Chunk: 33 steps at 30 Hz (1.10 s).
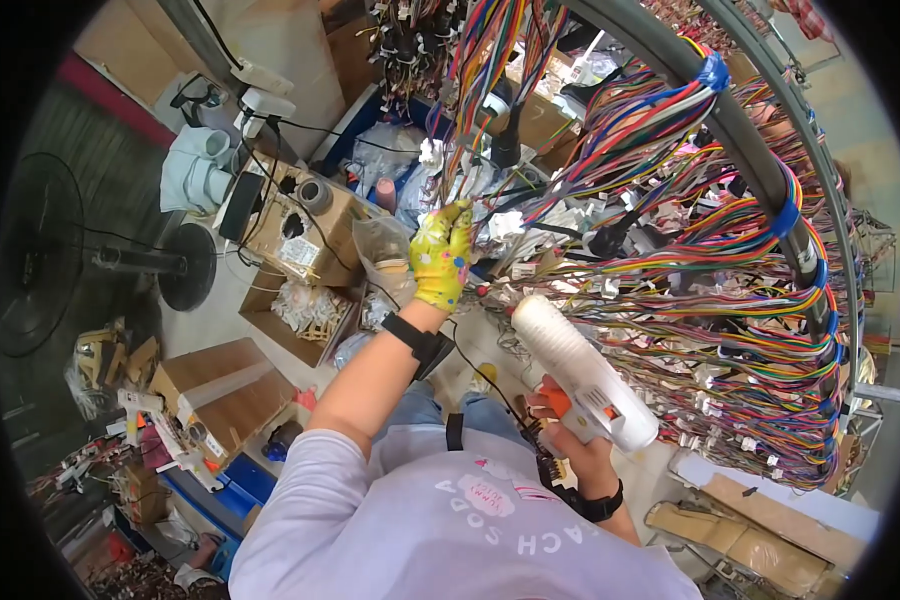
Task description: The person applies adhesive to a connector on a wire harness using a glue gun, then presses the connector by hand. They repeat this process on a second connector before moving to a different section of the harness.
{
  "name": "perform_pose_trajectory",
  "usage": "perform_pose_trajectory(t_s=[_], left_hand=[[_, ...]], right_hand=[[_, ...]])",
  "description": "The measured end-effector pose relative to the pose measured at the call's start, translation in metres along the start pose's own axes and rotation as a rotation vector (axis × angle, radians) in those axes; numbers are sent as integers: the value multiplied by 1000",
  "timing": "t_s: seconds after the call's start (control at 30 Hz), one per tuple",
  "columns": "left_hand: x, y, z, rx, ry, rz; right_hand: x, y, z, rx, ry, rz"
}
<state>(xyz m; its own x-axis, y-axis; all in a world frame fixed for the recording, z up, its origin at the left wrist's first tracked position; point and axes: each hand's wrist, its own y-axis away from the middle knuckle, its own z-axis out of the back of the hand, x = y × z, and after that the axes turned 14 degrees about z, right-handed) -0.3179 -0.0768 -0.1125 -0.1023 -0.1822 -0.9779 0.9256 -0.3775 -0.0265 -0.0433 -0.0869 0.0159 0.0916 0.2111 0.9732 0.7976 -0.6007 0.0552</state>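
My left hand [440, 258], in a yellow patterned glove, is raised among the hanging wire harnesses [660, 130]. Its fingers are pressed together beside wire ends with white connectors [506, 224]; what lies between them is too small to make out. Bare-fingered, my right hand [582, 440] is wrapped round the handle of a white heat gun [582, 370] with an orange trigger. The gun's thick pale barrel tilts up and left, its front end a little below and right of the glove. A dark cord trails near its handle.
Harness bundles hang from a curved grey rail [740, 130], tied with blue tape. On the left stand an open carton of white parts [305, 310], a closed carton [225, 385], a box with a tape roll [315, 196] and a round black stand [187, 266]. Flattened cardboard [740, 545] lies lower right.
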Motion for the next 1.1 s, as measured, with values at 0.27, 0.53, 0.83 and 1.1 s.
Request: perform_pose_trajectory(t_s=[0.27,0.53,0.83,1.1], left_hand=[[0,26,11,-14,84,36],[22,52,6,159,360,109],[46,43,-2,20,-135,123],[59,25,-7,-68,-155,183]], right_hand=[[-4,-3,0,-56,68,-16],[-5,-2,3,-46,70,-60],[-6,2,7,-48,115,-26],[-2,7,8,-87,101,-36]])
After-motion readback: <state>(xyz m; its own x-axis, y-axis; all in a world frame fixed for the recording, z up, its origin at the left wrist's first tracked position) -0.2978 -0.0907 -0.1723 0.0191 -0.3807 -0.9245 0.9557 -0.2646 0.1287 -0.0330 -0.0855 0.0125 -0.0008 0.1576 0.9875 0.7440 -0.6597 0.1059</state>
